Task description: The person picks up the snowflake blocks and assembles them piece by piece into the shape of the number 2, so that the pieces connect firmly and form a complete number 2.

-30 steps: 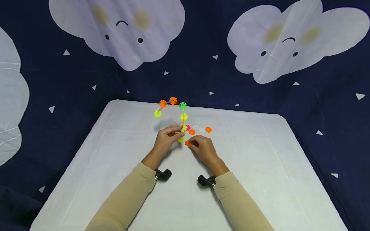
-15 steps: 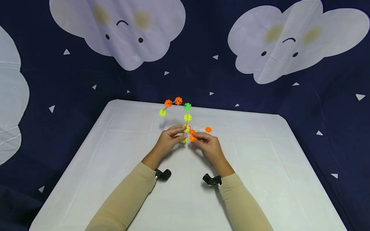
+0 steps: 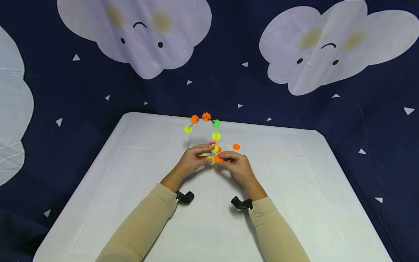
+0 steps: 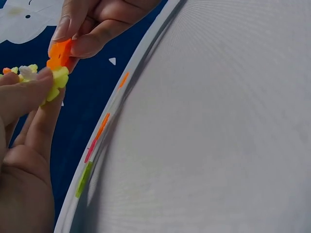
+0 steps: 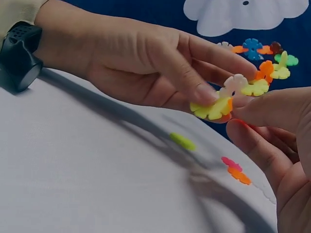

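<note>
My left hand [image 3: 193, 157] pinches a yellow snowflake disc [image 3: 211, 160] at the near end of a linked chain. From there the chain arches up past a green disc [image 3: 216, 124] and orange discs [image 3: 206, 116] to a yellow end disc [image 3: 188, 129]. My right hand [image 3: 236, 164] pinches an orange snowflake disc [image 4: 59, 54] between thumb and fingers. In the left wrist view, its edge meets the yellow disc [image 4: 59, 81]. Fingers partly hide the joint, so how deep the slots engage cannot be told. White and blue discs [image 5: 252, 49] show in the chain.
Loose discs lie flat on the white table [image 3: 281, 203] beyond my hands: yellow-green [image 5: 182, 141], pink [image 5: 232, 163], orange [image 5: 239, 176], faint white ones [image 3: 224, 146], and another orange [image 3: 236, 147]. A dark blue cloud-patterned cloth [image 3: 229, 87] hangs behind the table's far edge.
The chain in my left hand has shifted right and slightly nearer. My right hand first moved right and raised its orange disc, which now meets the chain's near yellow disc.
</note>
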The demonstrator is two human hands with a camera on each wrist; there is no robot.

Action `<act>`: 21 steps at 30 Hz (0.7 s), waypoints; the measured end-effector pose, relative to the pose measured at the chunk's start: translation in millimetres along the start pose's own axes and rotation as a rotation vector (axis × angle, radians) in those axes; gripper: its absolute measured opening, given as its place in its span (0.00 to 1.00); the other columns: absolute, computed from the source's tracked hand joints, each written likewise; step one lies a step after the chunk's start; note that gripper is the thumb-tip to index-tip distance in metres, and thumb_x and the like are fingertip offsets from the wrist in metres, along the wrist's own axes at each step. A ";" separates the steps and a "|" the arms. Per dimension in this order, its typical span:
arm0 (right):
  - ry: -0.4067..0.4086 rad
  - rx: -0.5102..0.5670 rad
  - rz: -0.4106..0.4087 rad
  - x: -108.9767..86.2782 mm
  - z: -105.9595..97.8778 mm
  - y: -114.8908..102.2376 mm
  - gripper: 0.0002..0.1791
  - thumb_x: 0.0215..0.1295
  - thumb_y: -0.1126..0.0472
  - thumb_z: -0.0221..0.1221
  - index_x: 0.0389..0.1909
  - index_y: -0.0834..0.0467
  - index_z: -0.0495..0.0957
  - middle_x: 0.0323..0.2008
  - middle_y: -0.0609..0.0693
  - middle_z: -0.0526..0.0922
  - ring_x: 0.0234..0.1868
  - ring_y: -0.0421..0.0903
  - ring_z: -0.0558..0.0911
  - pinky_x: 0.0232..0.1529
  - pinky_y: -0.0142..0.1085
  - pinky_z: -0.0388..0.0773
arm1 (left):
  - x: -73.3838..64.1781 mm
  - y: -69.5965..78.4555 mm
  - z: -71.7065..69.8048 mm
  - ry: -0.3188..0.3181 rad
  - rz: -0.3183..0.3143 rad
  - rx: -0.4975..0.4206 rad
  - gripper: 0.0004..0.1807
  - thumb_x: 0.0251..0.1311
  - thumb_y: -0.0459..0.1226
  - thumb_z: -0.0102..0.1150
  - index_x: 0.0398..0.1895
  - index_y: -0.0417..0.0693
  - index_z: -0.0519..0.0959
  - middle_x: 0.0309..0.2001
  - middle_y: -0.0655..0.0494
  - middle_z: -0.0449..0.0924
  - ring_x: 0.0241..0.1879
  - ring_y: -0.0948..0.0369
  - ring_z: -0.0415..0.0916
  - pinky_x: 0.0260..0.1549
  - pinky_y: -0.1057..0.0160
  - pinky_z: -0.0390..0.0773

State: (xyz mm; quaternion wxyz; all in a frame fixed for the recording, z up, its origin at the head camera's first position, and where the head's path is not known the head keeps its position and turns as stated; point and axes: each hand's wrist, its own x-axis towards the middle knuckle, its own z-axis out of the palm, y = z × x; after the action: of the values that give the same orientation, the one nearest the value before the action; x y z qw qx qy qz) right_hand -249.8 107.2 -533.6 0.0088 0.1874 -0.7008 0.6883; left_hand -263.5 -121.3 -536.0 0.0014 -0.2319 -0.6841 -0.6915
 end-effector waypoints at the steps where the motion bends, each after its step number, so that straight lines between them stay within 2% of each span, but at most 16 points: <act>1: -0.002 -0.007 0.006 -0.4 -0.8 -0.4 0.14 0.59 0.81 0.70 0.47 0.73 0.86 0.51 0.66 0.86 0.50 0.49 0.86 0.51 0.35 0.83 | -0.1 0.2 0.1 -0.009 0.003 0.011 0.26 0.60 0.18 0.70 0.63 0.32 0.81 0.65 0.41 0.76 0.59 0.43 0.79 0.52 0.58 0.83; 8: -0.044 -0.030 0.068 -1.2 -4.7 -2.2 0.14 0.58 0.78 0.73 0.46 0.72 0.87 0.50 0.63 0.87 0.50 0.49 0.86 0.50 0.34 0.83 | -1.1 -0.1 1.6 -0.039 0.040 0.087 0.26 0.58 0.18 0.71 0.61 0.35 0.84 0.61 0.44 0.80 0.56 0.48 0.81 0.50 0.56 0.84; 11: -0.051 -0.031 0.084 -1.0 -4.6 -2.5 0.14 0.58 0.78 0.72 0.46 0.72 0.87 0.50 0.64 0.87 0.48 0.49 0.86 0.49 0.34 0.83 | -1.7 0.8 2.6 -0.024 0.004 0.082 0.26 0.58 0.17 0.71 0.61 0.34 0.83 0.58 0.44 0.82 0.56 0.49 0.82 0.48 0.57 0.85; 16: -0.051 -0.017 0.101 -1.3 -4.4 -0.6 0.15 0.58 0.78 0.72 0.47 0.73 0.86 0.50 0.62 0.87 0.45 0.47 0.87 0.48 0.34 0.84 | -2.1 3.9 4.3 0.005 -0.080 0.025 0.32 0.59 0.16 0.69 0.67 0.32 0.74 0.56 0.43 0.84 0.55 0.46 0.83 0.46 0.58 0.86; 18: -0.047 -0.001 0.101 -2.1 -4.6 -0.4 0.15 0.58 0.78 0.73 0.47 0.73 0.86 0.49 0.62 0.87 0.45 0.47 0.87 0.48 0.35 0.84 | -2.3 5.4 4.9 0.006 -0.106 0.019 0.32 0.60 0.17 0.69 0.68 0.32 0.74 0.56 0.42 0.85 0.54 0.46 0.84 0.46 0.58 0.86; 21: -0.041 0.012 0.100 -2.5 -5.1 -0.5 0.16 0.58 0.77 0.73 0.47 0.73 0.86 0.49 0.61 0.87 0.46 0.48 0.87 0.48 0.36 0.84 | -2.7 6.4 5.3 0.001 -0.122 0.038 0.27 0.61 0.20 0.70 0.64 0.33 0.79 0.54 0.43 0.86 0.52 0.47 0.85 0.46 0.58 0.86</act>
State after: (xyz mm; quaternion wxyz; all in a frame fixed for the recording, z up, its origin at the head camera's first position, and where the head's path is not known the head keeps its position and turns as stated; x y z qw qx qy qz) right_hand -248.6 112.8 -533.5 -0.0413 0.1664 -0.7052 0.6879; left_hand -257.3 -117.6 -531.1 -0.0358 -0.1894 -0.7101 -0.6772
